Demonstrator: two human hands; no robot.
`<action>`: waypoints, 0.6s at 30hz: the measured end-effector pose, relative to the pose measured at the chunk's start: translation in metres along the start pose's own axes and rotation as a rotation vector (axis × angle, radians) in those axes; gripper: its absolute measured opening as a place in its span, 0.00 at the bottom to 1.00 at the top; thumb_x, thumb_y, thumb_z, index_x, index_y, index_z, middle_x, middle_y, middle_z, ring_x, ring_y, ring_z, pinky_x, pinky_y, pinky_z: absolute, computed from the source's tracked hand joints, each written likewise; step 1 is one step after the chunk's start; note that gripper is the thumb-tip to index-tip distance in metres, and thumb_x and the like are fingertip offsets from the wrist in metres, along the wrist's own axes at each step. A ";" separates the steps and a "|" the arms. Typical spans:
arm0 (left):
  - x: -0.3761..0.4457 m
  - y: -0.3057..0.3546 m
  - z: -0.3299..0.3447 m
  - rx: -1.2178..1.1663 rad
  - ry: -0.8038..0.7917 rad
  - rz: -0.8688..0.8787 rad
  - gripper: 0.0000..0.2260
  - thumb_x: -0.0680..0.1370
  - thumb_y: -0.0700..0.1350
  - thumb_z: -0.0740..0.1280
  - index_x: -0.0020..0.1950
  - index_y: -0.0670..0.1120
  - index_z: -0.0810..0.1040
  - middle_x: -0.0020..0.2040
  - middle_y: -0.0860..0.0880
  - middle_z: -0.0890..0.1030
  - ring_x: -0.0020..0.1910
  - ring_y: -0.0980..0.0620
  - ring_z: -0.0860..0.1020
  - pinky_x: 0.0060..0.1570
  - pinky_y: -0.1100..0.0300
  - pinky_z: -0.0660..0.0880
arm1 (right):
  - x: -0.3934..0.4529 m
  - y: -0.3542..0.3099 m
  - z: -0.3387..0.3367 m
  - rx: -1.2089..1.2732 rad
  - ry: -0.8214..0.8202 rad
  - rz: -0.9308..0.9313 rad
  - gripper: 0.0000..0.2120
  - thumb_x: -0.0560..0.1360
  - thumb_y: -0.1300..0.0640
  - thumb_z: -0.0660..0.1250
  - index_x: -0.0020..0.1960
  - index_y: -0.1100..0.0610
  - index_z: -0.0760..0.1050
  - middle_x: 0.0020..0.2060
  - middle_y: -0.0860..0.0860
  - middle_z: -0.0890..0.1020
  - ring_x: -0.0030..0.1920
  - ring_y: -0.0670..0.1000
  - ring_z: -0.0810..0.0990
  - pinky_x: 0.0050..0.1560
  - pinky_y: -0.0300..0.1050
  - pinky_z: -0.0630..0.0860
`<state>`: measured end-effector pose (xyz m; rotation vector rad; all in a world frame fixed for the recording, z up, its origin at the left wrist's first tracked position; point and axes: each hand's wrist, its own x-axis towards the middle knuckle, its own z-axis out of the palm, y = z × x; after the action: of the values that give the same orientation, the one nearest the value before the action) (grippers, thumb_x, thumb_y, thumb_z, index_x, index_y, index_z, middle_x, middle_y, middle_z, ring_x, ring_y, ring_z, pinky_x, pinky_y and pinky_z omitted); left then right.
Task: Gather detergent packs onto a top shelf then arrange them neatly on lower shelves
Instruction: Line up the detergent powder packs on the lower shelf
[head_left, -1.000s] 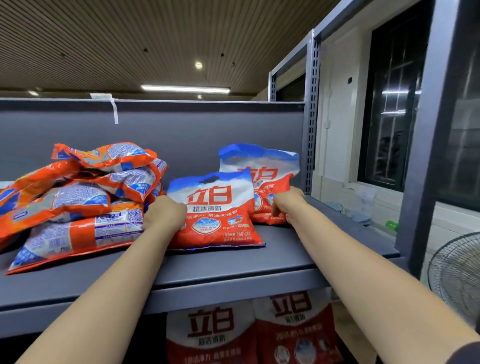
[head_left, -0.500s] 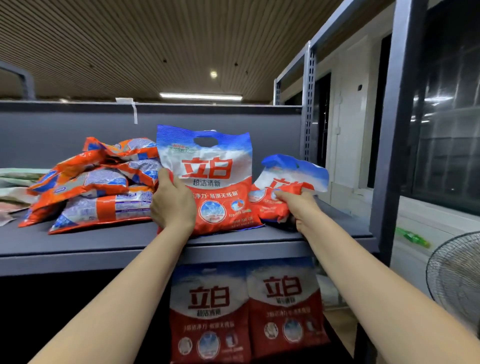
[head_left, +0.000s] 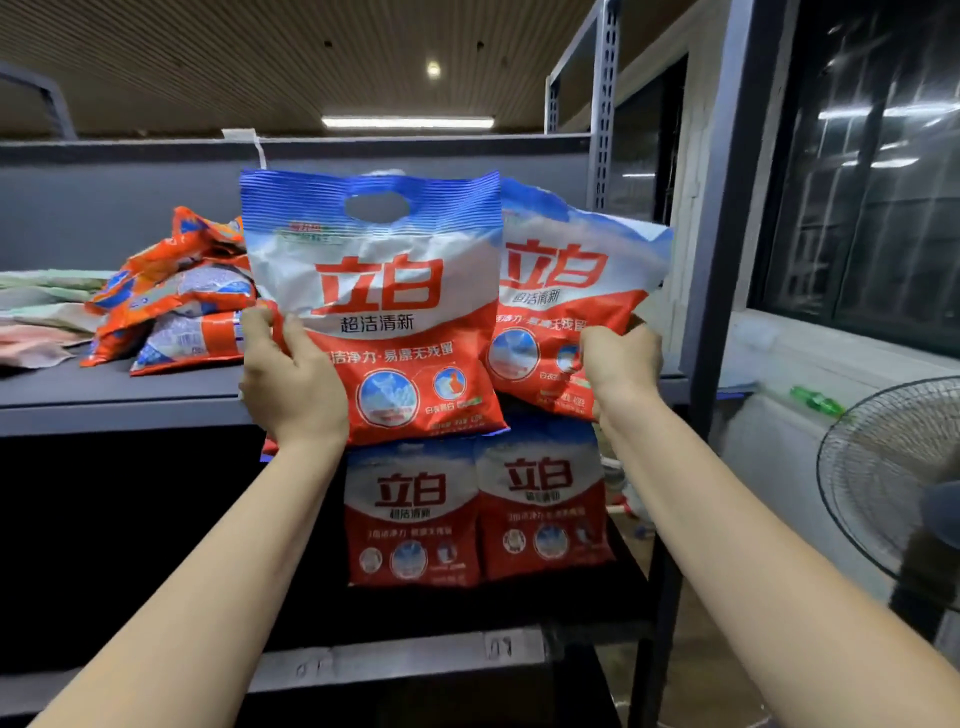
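Two detergent packs, left pack (head_left: 374, 306) pinched in our left hand (head_left: 291, 384), right pack (head_left: 566, 301) in our right hand (head_left: 621, 364), hang off the top shelf's (head_left: 119, 400) front edge; side grips may slip.

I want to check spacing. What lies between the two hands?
In the head view, the left pack and part of the right pack fill the stretch between left hand and right hand.

The detergent pack (head_left: 374, 306) in the left hand (head_left: 291, 384) bears big red characters 立白, with 超洁清新 beneath in dark print and a white line ending 易漂无残留 on its red part. The pack (head_left: 566, 291) in the right hand (head_left: 621, 364) and the two packs (head_left: 478, 514) on the lower shelf (head_left: 395, 660) show 立白 too; finer print there is unreadable.
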<state>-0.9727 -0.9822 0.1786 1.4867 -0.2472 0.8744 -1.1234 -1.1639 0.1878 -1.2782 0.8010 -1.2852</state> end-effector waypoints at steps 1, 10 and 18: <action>-0.008 0.001 -0.007 0.002 0.000 0.015 0.11 0.80 0.46 0.58 0.56 0.40 0.73 0.49 0.38 0.80 0.47 0.35 0.75 0.38 0.57 0.58 | -0.007 0.005 -0.006 0.016 0.013 -0.017 0.13 0.64 0.60 0.62 0.48 0.53 0.76 0.43 0.52 0.83 0.40 0.55 0.83 0.40 0.53 0.82; -0.066 -0.027 -0.052 0.022 -0.019 -0.046 0.10 0.81 0.44 0.58 0.52 0.37 0.72 0.46 0.37 0.79 0.45 0.35 0.75 0.39 0.54 0.60 | -0.044 0.070 -0.063 -0.066 0.120 -0.092 0.06 0.62 0.58 0.62 0.34 0.54 0.78 0.28 0.45 0.82 0.30 0.46 0.82 0.33 0.44 0.79; -0.115 -0.079 -0.062 0.141 -0.141 -0.183 0.09 0.81 0.46 0.56 0.53 0.42 0.70 0.38 0.48 0.73 0.38 0.45 0.70 0.41 0.55 0.65 | -0.046 0.156 -0.093 -0.227 0.022 0.100 0.12 0.58 0.59 0.58 0.35 0.55 0.78 0.30 0.50 0.82 0.34 0.54 0.82 0.37 0.46 0.78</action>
<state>-1.0234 -0.9544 0.0373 1.6764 -0.1528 0.6514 -1.1853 -1.1671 0.0104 -1.3859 1.0370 -1.1549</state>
